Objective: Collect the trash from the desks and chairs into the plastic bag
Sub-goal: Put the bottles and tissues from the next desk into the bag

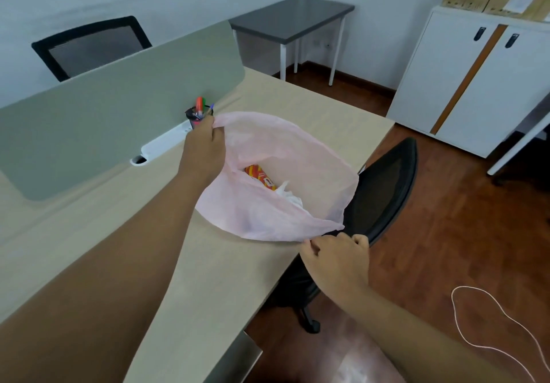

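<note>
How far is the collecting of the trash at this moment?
Done: a red and yellow wrapper and crumpled white paper lie inside the pink plastic bag. In hand: the left hand and right hand each grip the bag's rim, holding it open at the desk. Left: no loose trash shows on this desk; the seat of the black chair is hidden.

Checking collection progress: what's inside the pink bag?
Through the open mouth of the pink bag, held by the left hand and right hand: a red-and-yellow wrapper and crumpled white paper. Anything deeper is covered by the bag's translucent wall.
</note>
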`<state>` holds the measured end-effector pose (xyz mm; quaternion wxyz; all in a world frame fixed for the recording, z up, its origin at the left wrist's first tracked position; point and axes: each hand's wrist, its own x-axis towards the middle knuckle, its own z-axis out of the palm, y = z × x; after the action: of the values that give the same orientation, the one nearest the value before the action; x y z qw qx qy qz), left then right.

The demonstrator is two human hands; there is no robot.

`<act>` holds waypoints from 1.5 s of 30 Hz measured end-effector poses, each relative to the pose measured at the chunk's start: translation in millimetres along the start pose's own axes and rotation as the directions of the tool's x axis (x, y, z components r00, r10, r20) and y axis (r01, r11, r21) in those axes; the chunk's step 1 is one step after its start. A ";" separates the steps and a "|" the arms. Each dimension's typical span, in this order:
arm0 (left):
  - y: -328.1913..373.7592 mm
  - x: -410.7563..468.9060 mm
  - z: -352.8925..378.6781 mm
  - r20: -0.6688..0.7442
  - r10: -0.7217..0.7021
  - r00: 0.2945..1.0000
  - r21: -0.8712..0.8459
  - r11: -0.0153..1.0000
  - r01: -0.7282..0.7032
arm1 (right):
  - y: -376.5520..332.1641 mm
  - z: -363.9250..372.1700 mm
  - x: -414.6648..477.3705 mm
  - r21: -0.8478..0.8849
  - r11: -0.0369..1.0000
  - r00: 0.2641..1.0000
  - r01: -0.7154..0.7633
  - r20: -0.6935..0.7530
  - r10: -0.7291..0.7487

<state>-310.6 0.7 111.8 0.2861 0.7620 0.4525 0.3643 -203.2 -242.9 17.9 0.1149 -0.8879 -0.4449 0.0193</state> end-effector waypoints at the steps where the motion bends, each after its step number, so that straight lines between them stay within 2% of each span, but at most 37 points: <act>1: -2.0 1.8 -0.6 0.006 0.005 1.000 0.005 1.000 -0.005 | 0.8 -2.1 7.2 0.066 0.998 1.000 -0.002 0.002 0.002; 2: -3.4 3.8 -1.8 0.003 0.009 1.000 0.013 1.000 -0.009 | 0.0 -7.9 17.6 0.205 0.978 0.999 -0.044 0.025 0.039; 3: -5.1 6.4 -3.5 -0.012 0.007 1.000 0.017 1.000 -0.006 | -1.8 -16.8 32.0 0.393 0.915 0.996 -0.092 0.025 0.089; 4: -7.0 8.8 -5.8 -0.033 0.003 0.999 0.020 1.000 -0.002 | 0.4 -23.8 50.4 0.533 0.839 0.988 -0.109 -0.038 0.152; 5: -9.5 10.3 -9.3 -0.057 0.001 0.998 0.029 1.000 0.000 | 5.6 -28.8 72.0 0.572 0.815 0.970 -0.098 -0.129 0.207; 6: -11.8 11.4 -13.1 -0.079 0.006 0.997 0.050 0.999 -0.002 | 9.5 -33.9 93.8 0.536 0.837 0.957 -0.109 -0.172 0.234; 9: -24.5 13.8 -26.8 -0.135 -0.005 0.991 0.138 0.990 0.023 | 19.8 -27.8 144.3 0.249 0.948 0.974 -0.199 -0.058 0.219; 11: -36.7 11.9 -39.9 -0.190 -0.043 0.981 0.196 0.977 0.081 | 17.7 -20.4 168.1 0.213 0.970 0.983 -0.118 -0.111 0.144; 12: -42.2 9.4 -47.6 -0.221 -0.069 0.973 0.219 0.969 0.118 | 12.1 -19.6 178.7 0.280 0.960 0.985 -0.034 -0.154 0.080; 14: -52.1 0.4 -64.3 -0.296 -0.114 0.948 0.252 0.948 0.192 | -10.2 -23.3 193.0 0.540 0.832 0.987 0.130 -0.150 -0.057; 15: -56.9 -5.2 -73.2 -0.337 -0.133 0.932 0.266 0.936 0.229 | -24.7 -27.3 196.2 0.648 0.745 0.987 0.158 -0.119 -0.105; 17: -66.6 -19.0 -92.7 -0.426 -0.165 0.890 0.284 0.909 0.305 | -56.7 -34.1 196.6 0.763 0.622 0.982 0.175 -0.087 -0.169; 22: -97.8 -70.3 -147.1 -0.622 -0.228 0.749 0.263 0.840 0.475 | -133.9 -20.7 166.5 0.881 0.441 0.927 0.173 0.006 -0.375; 26: -123.1 -125.4 -193.7 -0.733 -0.302 0.610 0.168 0.788 0.592 | -186.4 -1.3 122.6 0.921 0.355 0.827 0.158 0.073 -0.557; 28: -135.1 -155.6 -217.4 -0.763 -0.317 0.563 0.159 0.753 0.639 | -212.7 5.3 96.0 0.931 0.330 0.778 0.157 0.089 -0.621; 34: -178.1 -233.3 -291.3 -0.792 -0.423 0.441 0.042 0.682 0.730 | -296.3 24.5 -1.5 0.944 0.295 0.643 0.150 0.133 -0.754; 38: -212.9 -274.0 -352.3 -0.792 -0.475 0.384 -0.007 0.636 0.772 | -356.8 42.6 -72.3 0.944 0.304 0.622 0.127 0.163 -0.766; 40: -236.0 -294.6 -385.4 -0.717 -0.571 0.399 -0.109 0.658 0.745 | -388.5 52.0 -104.3 0.941 0.317 0.630 0.122 0.173 -0.757; 42: -256.0 -321.8 -415.7 -0.531 -0.730 0.429 -0.231 0.613 0.756 | -419.1 60.3 -133.3 0.929 0.348 0.632 0.128 0.194 -0.750; 44: -279.9 -354.9 -445.3 -0.382 -0.813 0.440 -0.170 0.530 0.831 | -449.1 70.0 -159.2 0.918 0.376 0.647 0.128 0.210 -0.733; 45: -290.0 -369.7 -454.6 -0.360 -0.825 0.437 -0.085 0.495 0.865 | -458.7 73.0 -166.6 0.913 0.388 0.657 0.124 0.217 -0.722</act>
<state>-940.4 -159.3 39.7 0.3001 0.3688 0.8349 0.2771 -674.2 -96.7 37.1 0.3829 -0.5034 -0.6131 0.4735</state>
